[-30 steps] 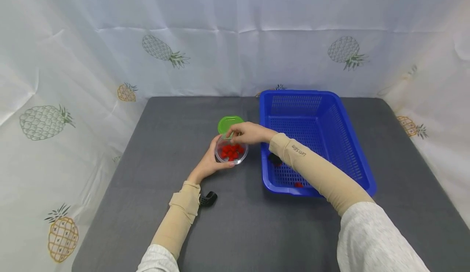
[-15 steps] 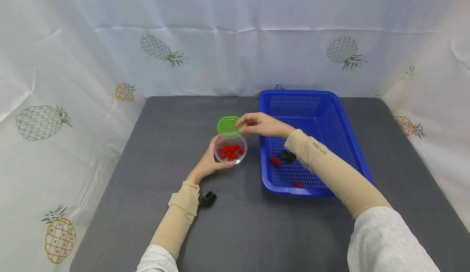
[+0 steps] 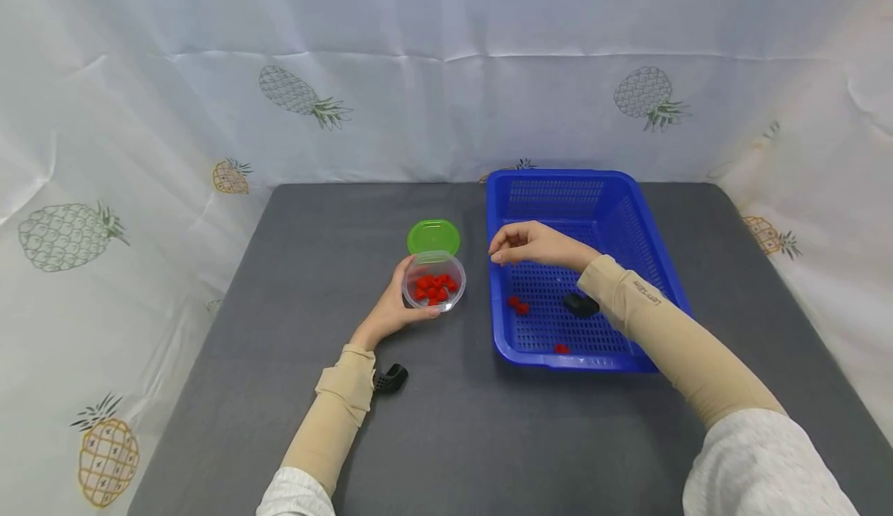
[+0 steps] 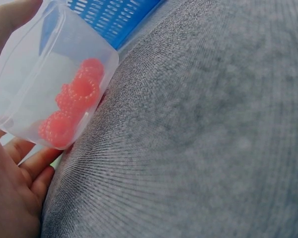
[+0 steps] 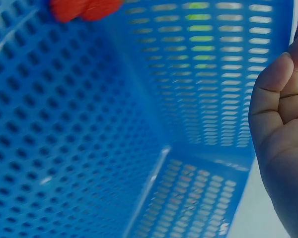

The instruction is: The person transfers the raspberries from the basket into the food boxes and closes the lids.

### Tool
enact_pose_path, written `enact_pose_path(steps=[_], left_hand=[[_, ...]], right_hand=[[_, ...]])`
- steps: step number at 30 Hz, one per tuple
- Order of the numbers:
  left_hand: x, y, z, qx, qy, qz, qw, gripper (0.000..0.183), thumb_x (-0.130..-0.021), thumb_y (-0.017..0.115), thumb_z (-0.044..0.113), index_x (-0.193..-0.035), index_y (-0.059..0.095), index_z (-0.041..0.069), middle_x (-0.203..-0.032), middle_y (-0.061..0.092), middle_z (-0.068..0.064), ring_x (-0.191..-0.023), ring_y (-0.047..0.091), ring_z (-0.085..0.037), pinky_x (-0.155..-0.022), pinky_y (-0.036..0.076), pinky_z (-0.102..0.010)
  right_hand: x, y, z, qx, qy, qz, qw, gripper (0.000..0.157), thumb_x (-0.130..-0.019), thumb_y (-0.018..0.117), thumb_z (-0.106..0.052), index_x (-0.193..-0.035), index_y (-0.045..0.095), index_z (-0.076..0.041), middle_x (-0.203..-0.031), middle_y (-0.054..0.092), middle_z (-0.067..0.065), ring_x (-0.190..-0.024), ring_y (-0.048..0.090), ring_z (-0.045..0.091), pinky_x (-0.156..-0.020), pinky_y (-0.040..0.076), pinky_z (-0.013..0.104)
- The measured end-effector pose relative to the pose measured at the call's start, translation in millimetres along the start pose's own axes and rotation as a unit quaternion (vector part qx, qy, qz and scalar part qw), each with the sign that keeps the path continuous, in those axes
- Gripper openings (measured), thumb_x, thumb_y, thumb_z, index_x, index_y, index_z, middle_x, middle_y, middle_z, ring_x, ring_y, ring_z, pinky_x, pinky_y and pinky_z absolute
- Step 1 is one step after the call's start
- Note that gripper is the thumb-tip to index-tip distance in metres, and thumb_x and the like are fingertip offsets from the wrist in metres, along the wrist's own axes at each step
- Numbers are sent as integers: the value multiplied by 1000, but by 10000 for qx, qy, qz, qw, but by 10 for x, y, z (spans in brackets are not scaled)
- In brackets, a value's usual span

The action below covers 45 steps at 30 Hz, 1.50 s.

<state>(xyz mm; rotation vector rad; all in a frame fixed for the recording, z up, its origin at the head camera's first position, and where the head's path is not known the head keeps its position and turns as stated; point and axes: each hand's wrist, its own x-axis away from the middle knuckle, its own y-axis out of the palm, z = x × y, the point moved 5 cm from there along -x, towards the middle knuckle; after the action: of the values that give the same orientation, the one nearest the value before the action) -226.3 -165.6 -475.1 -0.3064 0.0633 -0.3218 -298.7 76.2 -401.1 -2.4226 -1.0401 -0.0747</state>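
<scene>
My left hand (image 3: 391, 311) grips a clear plastic tub (image 3: 412, 291) from its left side, thumb and fingers round the wall. Several red raspberries (image 4: 72, 101) lie in the bottom of the tub. Over the left rim of the blue basket (image 3: 498, 342) hangs my right hand (image 3: 540, 245), its fingers loosely bent and nothing visible between them. More raspberries (image 3: 518, 305) lie on the basket floor, by its left wall, and another red piece (image 3: 561, 349) is at the front. Just behind the tub a green lid (image 3: 434, 235) lies flat.
The basket and tub stand on a grey-covered table (image 3: 446, 438). White curtains with pineapple prints (image 3: 446, 113) close off the back and sides. A small black device (image 3: 391, 378) sits by the left wrist, and a similar black device (image 3: 580, 304) by the right.
My right hand has moved right, from above the tub to the basket's left rim. Raspberries in the basket that its arm covered now show. The left hand keeps hold of the tub.
</scene>
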Motion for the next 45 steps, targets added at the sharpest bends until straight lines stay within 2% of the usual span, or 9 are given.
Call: enact_pose_path(steps=[6, 12, 15, 18, 23, 27, 30, 38, 45], left_hand=[[-1, 2, 5, -27, 24, -3, 10000, 96, -75, 77, 14, -147, 14, 16, -146, 36, -16, -135, 35, -30, -113, 22, -51], [11, 4, 14, -85, -9, -40, 10000, 96, -76, 76, 14, -148, 13, 16, -146, 35, -15, -135, 34, -30, -113, 22, -51], [14, 2, 24, -72, -2, -29, 10000, 95, -75, 76, 14, -147, 14, 15, -146, 36, -15, -135, 35, -30, -113, 23, -51], [17, -1, 29, -49, -16, -15, 10000, 95, -75, 76, 14, -147, 14, 15, -145, 36, -15, -134, 35, -30, -113, 23, -51], [20, 2, 33, -119, -68, -23, 9999, 95, -76, 76, 16, -147, 14, 15, -146, 36, -15, -135, 35, -30, -113, 23, -51], [20, 7, 39, -148, -40, -6, 9999, 95, -76, 76, 15, -147, 14, 15, -145, 36, -16, -135, 35, -30, -113, 23, -52], [20, 9, 41, -157, -18, 11, 9999, 95, -76, 76, 15, -147, 14, 15, -145, 36, -16, -134, 35, -30, -113, 22, -52], [20, 9, 30, -116, -40, 12, 9999, 96, -75, 77, 15, -147, 14, 15, -145, 36, -16, -134, 35, -30, -113, 22, -51], [16, -3, 30, -147, 138, 18, 9998, 97, -74, 77, 12, -147, 13, 12, -145, 36, -19, -134, 36, -32, -113, 22, -51]], right_hand=[[63, -12, 225, 199, 133, -226, 9995, 26, -87, 65, -33, -98, 62, -10, -91, 60, 24, -86, 52, 42, -80, 46, 47], [126, 0, 391, 952, 264, -458, 9941, 17, -88, 63, -27, -93, 62, -10, -82, 61, 13, -71, 50, 22, -68, 43, 34], [135, 22, 450, 1577, 337, -611, 9850, 16, -87, 65, -28, -89, 62, -12, -78, 62, 4, -68, 49, 12, -64, 42, 27], [136, 55, 497, 2108, 428, -799, 9733, 18, -85, 66, -31, -85, 61, -13, -75, 59, -3, -66, 48, 8, -62, 40, 24], [145, 113, 550, 2457, 766, -1065, 9604, 26, -83, 67, -38, -79, 60, -13, -71, 53, -7, -65, 46, 8, -60, 38, 23], [148, 153, 584, 2590, 988, -1194, 9534, 32, -80, 70, -43, -76, 59, -14, -70, 52, -7, -64, 44, 8, -59, 36, 23], [139, 177, 610, 2628, 986, -1249, 9516, 32, -79, 71, -42, -75, 58, -14, -69, 52, -7, -63, 44, 8, -58, 36, 23], [116, 205, 665, 2335, 894, -1337, 9590, 22, -78, 72, -29, -81, 59, -12, -70, 55, -6, -64, 47, 7, -61, 39, 22], [137, 208, 638, 1904, 796, -1554, 9661, 22, -77, 72, -20, -89, 58, -8, -71, 54, -5, -64, 47, 8, -63, 39, 24]])
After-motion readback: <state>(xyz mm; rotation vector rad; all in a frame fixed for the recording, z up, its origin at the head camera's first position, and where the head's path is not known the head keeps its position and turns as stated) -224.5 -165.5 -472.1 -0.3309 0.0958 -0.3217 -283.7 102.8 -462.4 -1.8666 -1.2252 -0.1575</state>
